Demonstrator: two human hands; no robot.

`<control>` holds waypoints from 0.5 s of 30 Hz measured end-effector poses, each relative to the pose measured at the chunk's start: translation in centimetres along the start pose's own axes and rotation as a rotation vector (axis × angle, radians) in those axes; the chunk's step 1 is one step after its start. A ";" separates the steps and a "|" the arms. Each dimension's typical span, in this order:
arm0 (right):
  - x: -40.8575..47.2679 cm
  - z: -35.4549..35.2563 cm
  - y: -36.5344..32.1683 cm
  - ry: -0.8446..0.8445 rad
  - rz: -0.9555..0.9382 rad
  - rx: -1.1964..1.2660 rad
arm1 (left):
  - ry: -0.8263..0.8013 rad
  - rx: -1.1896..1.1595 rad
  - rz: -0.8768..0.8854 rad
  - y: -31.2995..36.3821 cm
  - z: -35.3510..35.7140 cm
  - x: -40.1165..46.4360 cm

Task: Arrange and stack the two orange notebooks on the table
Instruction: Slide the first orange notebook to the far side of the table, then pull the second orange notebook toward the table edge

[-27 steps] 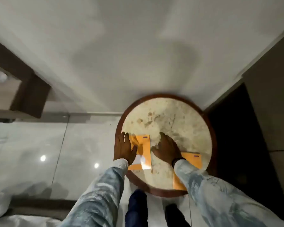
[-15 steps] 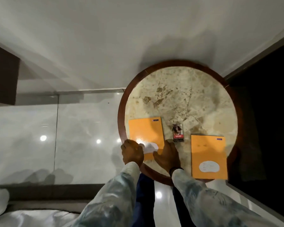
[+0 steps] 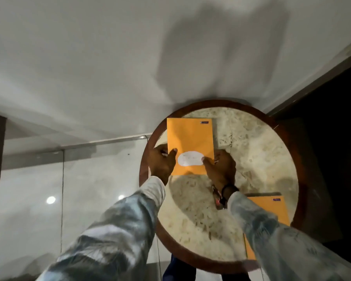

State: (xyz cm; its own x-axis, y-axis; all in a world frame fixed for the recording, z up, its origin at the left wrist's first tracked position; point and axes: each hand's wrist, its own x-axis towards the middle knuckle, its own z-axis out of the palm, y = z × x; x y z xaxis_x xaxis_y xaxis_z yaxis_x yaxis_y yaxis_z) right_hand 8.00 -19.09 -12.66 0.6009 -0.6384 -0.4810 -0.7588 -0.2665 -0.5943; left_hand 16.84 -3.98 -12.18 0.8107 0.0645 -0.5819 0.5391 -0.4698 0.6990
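One orange notebook with a white oval label is held up above the far left part of the round marble table. My left hand grips its left edge and my right hand grips its right edge, thumbs on the cover near the label. The second orange notebook lies flat at the table's near right edge, mostly hidden under my right sleeve.
The table has a dark wooden rim and stands against a pale wall. A small red and dark packet lies on the marble, partly hidden by my right wrist. Glossy floor tiles lie to the left, a dark area to the right.
Both hands took hold of the left notebook by its near corners and lifted it away from me toward the table's far side. The view tilted, so the table looks larger and lower.
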 end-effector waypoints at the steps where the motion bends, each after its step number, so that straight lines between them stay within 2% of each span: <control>1: 1.8 -0.2 -0.2 0.017 -0.007 -0.006 | 0.020 0.048 0.038 0.9 1.0 1.3; 5: 6.4 0.1 0.1 0.020 -0.045 -0.080 | 0.060 0.195 0.055 1.8 4.4 4.5; 9: 7.3 -0.2 1.6 -0.001 -0.053 -0.094 | 0.115 0.380 0.061 1.4 5.9 4.5; 13: 4.2 -4.2 4.3 0.046 -0.019 -0.059 | 0.172 0.428 0.122 1.0 6.8 -0.6; 15: 1.4 -6.9 6.9 0.041 0.040 -0.084 | 0.104 0.429 0.132 0.0 8.3 -5.4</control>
State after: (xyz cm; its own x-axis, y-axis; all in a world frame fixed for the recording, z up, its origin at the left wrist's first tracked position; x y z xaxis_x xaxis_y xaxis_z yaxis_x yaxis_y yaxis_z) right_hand 1.84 -26.83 -12.97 0.5604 -0.6783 -0.4752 -0.8013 -0.2988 -0.5183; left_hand 10.56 -11.66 -12.50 0.8964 0.0579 -0.4394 0.3046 -0.8005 0.5161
